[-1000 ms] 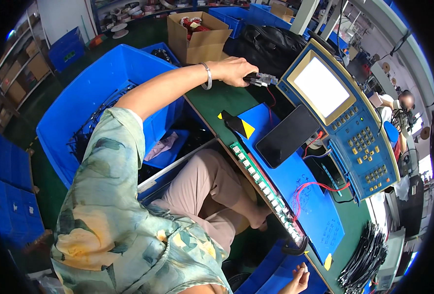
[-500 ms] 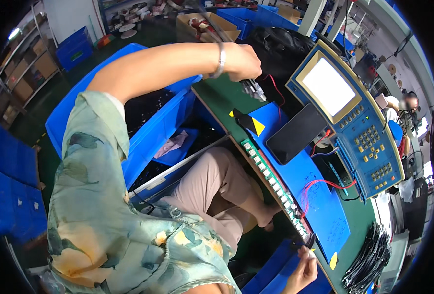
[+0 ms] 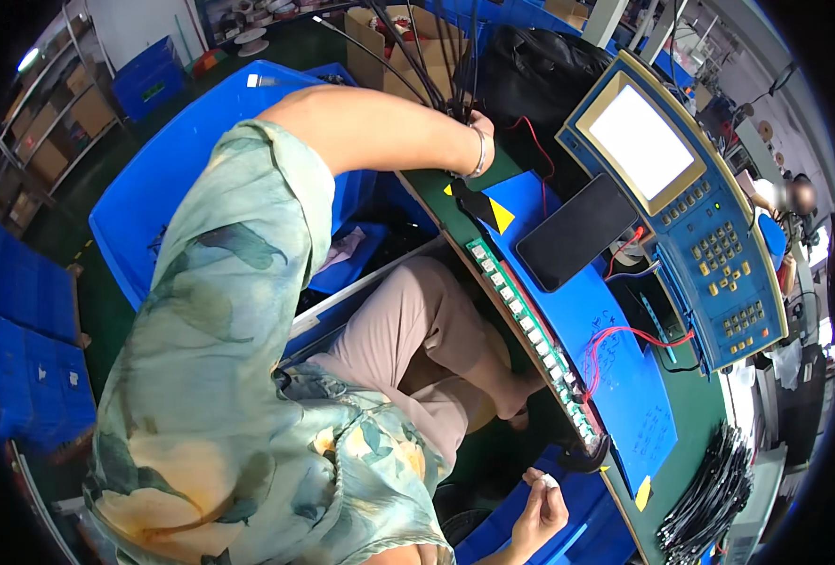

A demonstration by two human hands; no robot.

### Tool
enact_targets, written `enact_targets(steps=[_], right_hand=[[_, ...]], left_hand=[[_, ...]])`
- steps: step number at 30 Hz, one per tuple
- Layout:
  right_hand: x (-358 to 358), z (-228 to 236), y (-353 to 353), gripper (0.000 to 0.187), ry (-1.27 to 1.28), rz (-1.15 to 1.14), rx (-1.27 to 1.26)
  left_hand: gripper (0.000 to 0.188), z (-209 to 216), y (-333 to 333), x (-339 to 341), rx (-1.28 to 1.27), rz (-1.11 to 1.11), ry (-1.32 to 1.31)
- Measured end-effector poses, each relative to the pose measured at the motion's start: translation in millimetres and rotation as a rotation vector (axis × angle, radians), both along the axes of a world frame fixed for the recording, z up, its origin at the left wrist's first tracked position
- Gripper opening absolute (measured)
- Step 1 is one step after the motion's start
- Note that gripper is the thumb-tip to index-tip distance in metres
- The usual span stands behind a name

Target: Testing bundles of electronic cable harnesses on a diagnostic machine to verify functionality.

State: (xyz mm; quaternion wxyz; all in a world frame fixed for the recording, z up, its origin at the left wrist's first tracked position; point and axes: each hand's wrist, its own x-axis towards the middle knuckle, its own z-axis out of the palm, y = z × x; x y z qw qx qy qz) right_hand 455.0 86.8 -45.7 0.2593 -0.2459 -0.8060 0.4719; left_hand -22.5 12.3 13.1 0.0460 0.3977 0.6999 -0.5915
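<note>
Currently | cables [image 3: 456, 102] far, in left hand [image 3: 482, 126], curled round them, long axis running farther off, leaning left | strip [image 3: 530, 327] slants far-left to near-right between hands | right hand [image 3: 542, 516] near, half-curled, fingertips close; hold unclear

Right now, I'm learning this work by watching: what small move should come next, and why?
Perhaps lower the black cables onto the table: the left hand holds them bunched near one end, and their other ends fan out loosely, away from the green strip.
</note>
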Motion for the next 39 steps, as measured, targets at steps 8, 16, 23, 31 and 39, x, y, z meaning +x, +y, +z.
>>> enact_targets(steps=[8, 16, 23, 31, 39], right_hand=[[-2.0, -14.6, 4.5, 0.011, -0.016, -0.031, -0.103], [-3.6, -24.1, -2.9, 0.012, -0.004, 0.016, -0.176], [-6.6, -32.8, -19.9, 0.01, -0.009, 0.081, -0.289], [-80.8, 2.6, -53.2, 0.019, 0.107, 0.257, -0.172], [-91.6, 20.8, -49.8, 0.049, 0.284, 0.326, -0.487]], left_hand=[[0.032, -96.4, -18.2, -107.0, -0.072, 0.007, 0.082], [0.028, 11.4, -34.6, 12.4, 0.089, 0.007, -0.057], [0.011, 108.9, -72.9, 64.0, 0.633, 0.3, -0.725], [0.028, 70.0, -98.9, 184.4, 1.432, 0.423, -1.699], [0.012, -14.1, -57.6, 248.3, 1.772, 0.576, -2.496]])
